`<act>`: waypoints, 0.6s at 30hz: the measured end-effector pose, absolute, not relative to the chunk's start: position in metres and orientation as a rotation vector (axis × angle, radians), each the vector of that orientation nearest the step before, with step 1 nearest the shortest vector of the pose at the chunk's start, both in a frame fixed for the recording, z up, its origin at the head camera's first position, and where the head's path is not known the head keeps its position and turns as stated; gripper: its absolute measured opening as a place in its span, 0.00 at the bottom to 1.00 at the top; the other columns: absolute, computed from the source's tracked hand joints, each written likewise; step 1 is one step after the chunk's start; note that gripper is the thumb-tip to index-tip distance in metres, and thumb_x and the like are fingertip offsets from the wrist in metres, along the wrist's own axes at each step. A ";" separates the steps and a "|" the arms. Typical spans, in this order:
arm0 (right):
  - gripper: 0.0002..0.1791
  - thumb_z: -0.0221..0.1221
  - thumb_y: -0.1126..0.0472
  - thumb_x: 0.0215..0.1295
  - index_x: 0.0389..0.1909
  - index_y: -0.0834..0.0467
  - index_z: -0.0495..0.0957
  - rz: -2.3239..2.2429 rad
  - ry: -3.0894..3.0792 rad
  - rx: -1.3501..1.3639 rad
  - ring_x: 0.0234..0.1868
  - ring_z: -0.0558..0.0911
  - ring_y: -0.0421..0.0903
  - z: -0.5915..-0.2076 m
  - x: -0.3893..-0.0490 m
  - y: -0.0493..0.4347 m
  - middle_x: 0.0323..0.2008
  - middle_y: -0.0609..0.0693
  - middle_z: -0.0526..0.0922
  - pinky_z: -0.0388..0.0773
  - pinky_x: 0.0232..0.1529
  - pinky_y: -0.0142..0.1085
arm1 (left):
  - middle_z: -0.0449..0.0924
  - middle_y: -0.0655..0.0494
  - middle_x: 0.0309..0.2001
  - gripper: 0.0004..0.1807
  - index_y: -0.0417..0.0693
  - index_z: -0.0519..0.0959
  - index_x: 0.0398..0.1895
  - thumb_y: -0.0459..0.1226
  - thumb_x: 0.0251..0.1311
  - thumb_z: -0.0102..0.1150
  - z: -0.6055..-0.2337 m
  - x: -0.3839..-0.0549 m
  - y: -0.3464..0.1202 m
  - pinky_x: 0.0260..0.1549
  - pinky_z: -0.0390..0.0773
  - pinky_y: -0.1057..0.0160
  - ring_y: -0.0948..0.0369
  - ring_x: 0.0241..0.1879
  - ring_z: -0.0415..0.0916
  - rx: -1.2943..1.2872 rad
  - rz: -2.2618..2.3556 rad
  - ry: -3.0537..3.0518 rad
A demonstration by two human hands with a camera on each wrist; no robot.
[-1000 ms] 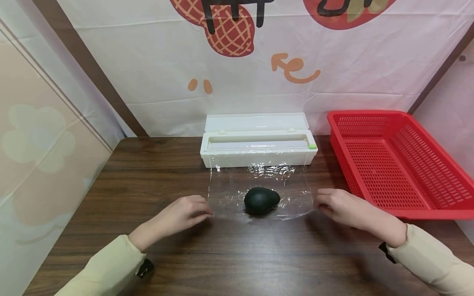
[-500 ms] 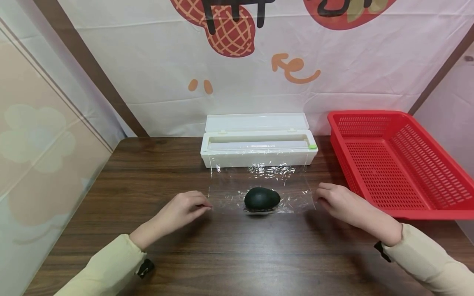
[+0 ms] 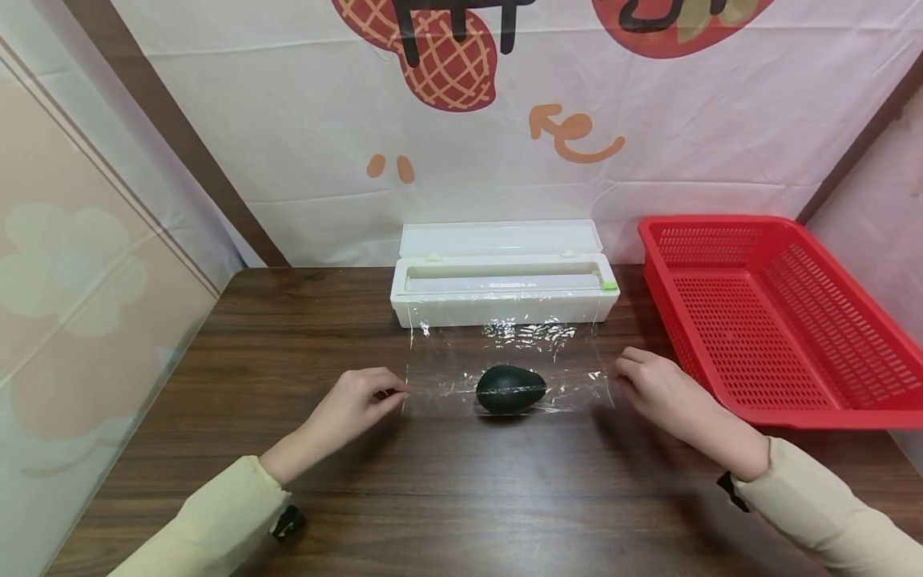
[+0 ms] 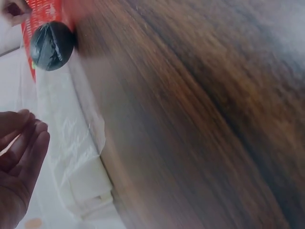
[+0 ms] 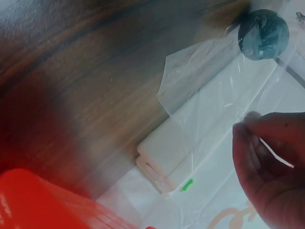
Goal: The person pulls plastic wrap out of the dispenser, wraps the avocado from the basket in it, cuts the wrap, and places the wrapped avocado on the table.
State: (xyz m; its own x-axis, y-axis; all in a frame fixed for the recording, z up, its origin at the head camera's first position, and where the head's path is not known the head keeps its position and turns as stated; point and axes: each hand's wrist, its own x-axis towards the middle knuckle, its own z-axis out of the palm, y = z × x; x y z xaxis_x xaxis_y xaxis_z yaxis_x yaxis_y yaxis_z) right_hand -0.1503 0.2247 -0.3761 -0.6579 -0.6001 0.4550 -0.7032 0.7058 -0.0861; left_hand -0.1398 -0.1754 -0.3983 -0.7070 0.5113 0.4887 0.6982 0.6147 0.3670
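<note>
A dark green avocado [image 3: 510, 401] lies on a sheet of clear cling film [image 3: 447, 353] in the head view. The film runs out from a white dispenser box [image 3: 505, 311] behind it. My left hand [image 3: 364, 394] pinches the film's left near corner between thumb and fingers. On the other side my right hand [image 3: 659, 389] pinches the right corner. Between the hands the film's edge crosses over the avocado as a thin shiny line. In the left wrist view, creased film covers the avocado [image 4: 52, 45].
At the right stands a red perforated basket [image 3: 829, 417], close to my right forearm. The dispenser's lid [image 3: 501, 239] stands raised against the patterned cloth [image 3: 317, 120] at the back. Everything rests on a dark wooden table [image 3: 461, 497].
Both hands have moved slightly away from me, toward the dispenser. The film's near edge has come up from in front of the avocado and now passes over it.
</note>
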 end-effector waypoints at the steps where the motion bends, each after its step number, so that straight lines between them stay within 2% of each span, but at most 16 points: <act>1: 0.12 0.62 0.78 0.39 0.20 0.59 0.74 0.362 -2.515 0.998 0.22 0.72 0.41 -0.377 -0.151 0.224 0.21 0.45 0.70 0.74 0.23 0.35 | 0.82 0.59 0.26 0.05 0.41 0.83 0.26 0.26 0.44 0.65 -0.398 -0.140 -0.175 0.26 0.78 0.68 0.67 0.26 0.77 -0.952 -0.778 -2.513; 7: 0.14 0.61 0.78 0.39 0.18 0.58 0.69 0.365 -2.528 0.922 0.20 0.67 0.41 -0.379 -0.152 0.223 0.18 0.45 0.67 0.70 0.21 0.34 | 0.83 0.54 0.28 0.04 0.41 0.82 0.29 0.27 0.48 0.64 -0.398 -0.143 -0.170 0.24 0.78 0.69 0.66 0.25 0.78 -0.846 -0.852 -2.584; 10: 0.15 0.61 0.78 0.39 0.18 0.57 0.67 0.365 -2.547 0.891 0.20 0.65 0.41 -0.381 -0.152 0.222 0.18 0.45 0.65 0.68 0.20 0.33 | 0.83 0.55 0.26 0.04 0.42 0.81 0.28 0.27 0.48 0.64 -0.397 -0.143 -0.169 0.24 0.78 0.70 0.66 0.25 0.78 -0.805 -0.879 -2.602; 18: 0.10 0.63 0.77 0.41 0.23 0.60 0.78 0.395 -2.606 0.863 0.24 0.75 0.44 -0.386 -0.153 0.221 0.23 0.48 0.74 0.75 0.25 0.37 | 0.82 0.58 0.24 0.04 0.43 0.81 0.26 0.27 0.47 0.64 -0.399 -0.146 -0.166 0.25 0.78 0.69 0.66 0.25 0.78 -0.712 -0.934 -2.594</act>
State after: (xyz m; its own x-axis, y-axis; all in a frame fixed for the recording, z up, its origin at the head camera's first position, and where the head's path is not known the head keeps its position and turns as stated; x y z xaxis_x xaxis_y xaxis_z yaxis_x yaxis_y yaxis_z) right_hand -0.1530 0.2208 -0.3858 -0.7460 -0.5141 0.4233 -0.6164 0.7737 -0.1466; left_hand -0.1461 -0.1660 -0.3994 -0.8348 0.3507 0.4243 0.5407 0.6671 0.5124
